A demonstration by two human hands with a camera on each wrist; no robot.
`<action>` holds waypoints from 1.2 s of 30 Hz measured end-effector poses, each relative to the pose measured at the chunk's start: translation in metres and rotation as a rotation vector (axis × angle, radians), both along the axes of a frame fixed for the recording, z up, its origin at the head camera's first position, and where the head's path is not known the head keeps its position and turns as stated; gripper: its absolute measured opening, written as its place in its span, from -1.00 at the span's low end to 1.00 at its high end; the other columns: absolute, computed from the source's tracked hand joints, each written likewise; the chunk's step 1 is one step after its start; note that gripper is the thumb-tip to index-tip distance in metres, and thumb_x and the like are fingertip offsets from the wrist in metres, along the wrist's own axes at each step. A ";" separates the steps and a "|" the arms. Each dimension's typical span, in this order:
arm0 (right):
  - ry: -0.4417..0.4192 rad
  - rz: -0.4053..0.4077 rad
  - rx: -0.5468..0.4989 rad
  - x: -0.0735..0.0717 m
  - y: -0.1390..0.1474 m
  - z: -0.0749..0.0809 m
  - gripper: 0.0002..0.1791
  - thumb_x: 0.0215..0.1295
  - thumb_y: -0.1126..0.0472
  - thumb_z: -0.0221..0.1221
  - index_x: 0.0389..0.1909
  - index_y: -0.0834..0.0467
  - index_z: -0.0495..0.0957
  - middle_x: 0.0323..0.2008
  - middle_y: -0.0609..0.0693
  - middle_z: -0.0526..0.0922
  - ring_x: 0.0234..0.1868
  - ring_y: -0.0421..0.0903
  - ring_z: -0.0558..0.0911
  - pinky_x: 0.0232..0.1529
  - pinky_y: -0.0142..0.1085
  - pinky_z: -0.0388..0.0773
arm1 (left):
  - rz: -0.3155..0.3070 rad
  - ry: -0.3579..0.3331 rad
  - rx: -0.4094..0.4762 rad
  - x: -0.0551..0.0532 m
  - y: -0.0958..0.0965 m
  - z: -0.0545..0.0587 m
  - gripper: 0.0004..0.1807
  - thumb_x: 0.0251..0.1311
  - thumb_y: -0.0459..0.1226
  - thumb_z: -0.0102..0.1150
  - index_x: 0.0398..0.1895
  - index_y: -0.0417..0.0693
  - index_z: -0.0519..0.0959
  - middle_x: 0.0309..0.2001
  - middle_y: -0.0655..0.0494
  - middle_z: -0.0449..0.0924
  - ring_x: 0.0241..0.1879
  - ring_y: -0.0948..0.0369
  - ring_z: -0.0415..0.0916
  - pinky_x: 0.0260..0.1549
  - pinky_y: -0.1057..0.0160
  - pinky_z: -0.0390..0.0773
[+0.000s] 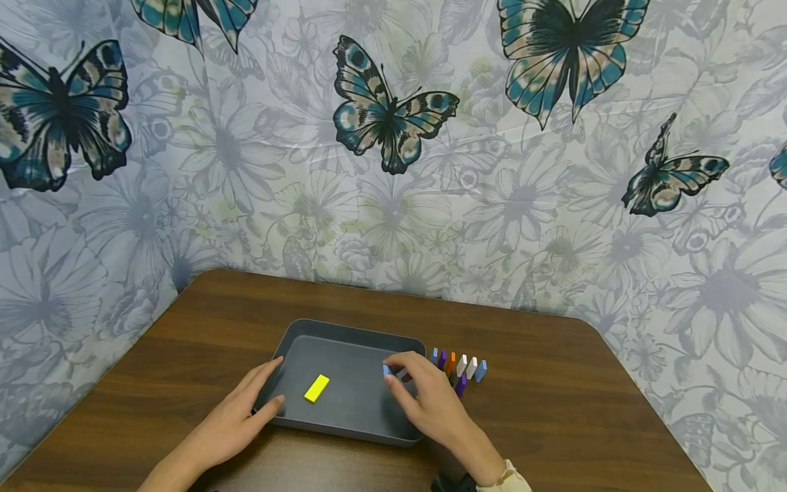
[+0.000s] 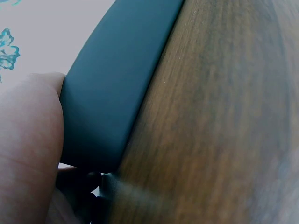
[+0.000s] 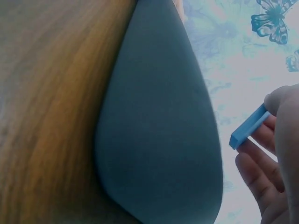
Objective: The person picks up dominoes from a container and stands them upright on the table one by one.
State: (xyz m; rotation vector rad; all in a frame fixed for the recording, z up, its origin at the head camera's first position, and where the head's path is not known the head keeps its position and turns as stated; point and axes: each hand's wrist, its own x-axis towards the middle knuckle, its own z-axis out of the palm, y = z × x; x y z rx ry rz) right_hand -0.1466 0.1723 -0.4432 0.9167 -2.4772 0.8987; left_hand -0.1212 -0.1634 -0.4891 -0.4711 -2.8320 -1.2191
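Observation:
A dark grey rectangular tray (image 1: 344,430) sits on the wooden table, and a yellow block (image 1: 316,389) lies flat in its left part. My left hand (image 1: 230,413) rests at the tray's near-left corner, fingers fairly straight along the rim and thumb near the corner. In the left wrist view the thumb (image 2: 30,144) touches the tray's outer wall (image 2: 112,84). My right hand (image 1: 433,400) is above the tray's right side, pinching a small blue block (image 3: 249,127) between thumb and fingers. In the head view most of that blue block is hidden behind the fingers.
Several small blocks in blue, purple, orange and white, such as a white block (image 1: 471,367), stand upright just right of the tray. The wooden table (image 1: 541,410) ends at a wall hanging (image 1: 393,225) with butterflies and flowers. A dark object (image 1: 451,482) shows below the right wrist.

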 end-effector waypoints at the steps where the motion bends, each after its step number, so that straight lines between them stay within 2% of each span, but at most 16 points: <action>1: -0.006 0.003 -0.008 0.000 0.001 0.000 -0.80 0.43 0.00 0.07 0.02 -0.16 0.48 -0.11 -0.35 0.53 -0.16 -0.37 0.54 -0.17 -0.33 0.59 | 0.000 -0.001 0.001 0.000 0.000 0.000 -0.29 0.41 0.09 -0.09 0.51 0.08 0.03 0.46 -0.03 0.08 0.40 -0.08 0.13 0.16 -0.25 0.31; 8: -0.025 0.027 -0.031 0.004 0.007 -0.003 -0.76 0.45 0.04 0.05 0.08 -0.15 0.46 -0.05 -0.30 0.54 -0.14 -0.35 0.54 -0.17 -0.33 0.59 | 0.005 -0.012 0.005 -0.001 0.000 0.000 -0.29 0.40 0.09 -0.08 0.52 0.11 0.03 0.45 -0.03 0.08 0.40 -0.11 0.13 0.15 -0.28 0.30; 17: 0.000 0.078 -0.056 0.008 0.017 -0.008 -0.75 0.45 0.19 0.05 0.10 0.07 0.46 -0.06 -0.10 0.60 -0.18 -0.30 0.57 -0.18 -0.43 0.55 | 0.024 -0.035 -0.023 -0.002 0.001 0.002 -0.26 0.37 0.14 -0.06 0.52 0.17 0.02 0.45 -0.05 0.08 0.39 -0.15 0.14 0.13 -0.31 0.30; 23: 0.005 0.112 -0.092 0.011 0.024 -0.010 -0.73 0.40 0.26 0.10 0.09 0.08 0.46 -0.12 -0.08 0.61 -0.22 -0.31 0.57 -0.22 -0.47 0.53 | 0.018 -0.011 -0.019 -0.001 0.001 0.001 -0.27 0.37 0.12 -0.05 0.51 0.15 0.03 0.45 -0.04 0.10 0.39 -0.15 0.15 0.14 -0.31 0.30; 28: 0.017 0.132 -0.103 0.013 0.028 -0.012 -0.71 0.37 0.28 0.14 0.09 0.08 0.46 -0.18 -0.12 0.60 -0.25 -0.33 0.54 -0.25 -0.52 0.51 | 0.013 -0.022 -0.009 -0.001 0.000 0.000 -0.28 0.39 0.12 -0.07 0.51 0.13 0.03 0.45 -0.04 0.09 0.39 -0.13 0.14 0.15 -0.29 0.30; 36: 0.067 0.159 -0.130 0.017 0.034 -0.015 -0.65 0.31 0.39 0.15 0.10 0.13 0.46 -0.18 -0.02 0.62 -0.24 -0.31 0.55 -0.21 -0.53 0.51 | 0.020 -0.033 -0.017 -0.001 0.000 0.002 -0.27 0.38 0.13 -0.07 0.52 0.15 0.03 0.45 -0.05 0.08 0.39 -0.15 0.14 0.13 -0.31 0.30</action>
